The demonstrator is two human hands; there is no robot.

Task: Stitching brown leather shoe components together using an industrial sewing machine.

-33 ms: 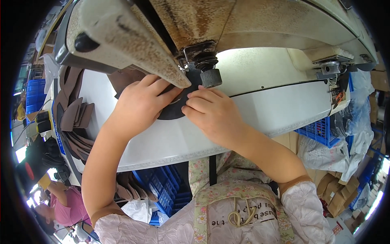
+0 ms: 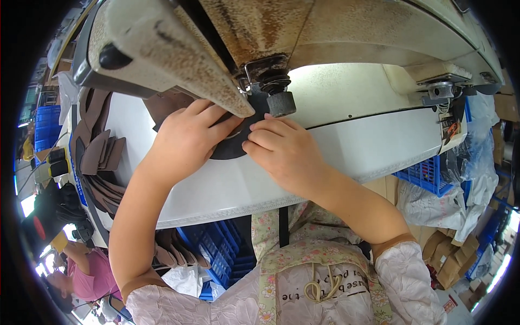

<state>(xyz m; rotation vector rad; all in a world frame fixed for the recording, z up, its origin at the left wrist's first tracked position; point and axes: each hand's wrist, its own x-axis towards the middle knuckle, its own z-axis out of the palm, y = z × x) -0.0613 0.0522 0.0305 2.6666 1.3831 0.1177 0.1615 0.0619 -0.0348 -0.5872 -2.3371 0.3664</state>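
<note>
A flat, dark piece of material (image 2: 232,150) with a curved edge lies on the white bed of a sewing machine (image 2: 162,51), under its needle area. My left hand (image 2: 187,138) grips the piece from the left, its fingertips partly hidden by the machine's slanted cover. On the right, my right hand (image 2: 284,149) has curled fingers closed on the piece's edge, just below a black knurled knob (image 2: 281,103). The needle point itself is hidden. A brown piece (image 2: 165,105) lies behind my left hand.
Brown cut pieces (image 2: 100,154) are piled at the left of the table (image 2: 227,189). Blue crates (image 2: 216,249) stand below, and another blue crate (image 2: 425,176) at the right beside plastic bags (image 2: 433,208). A person in pink (image 2: 92,273) is at the lower left.
</note>
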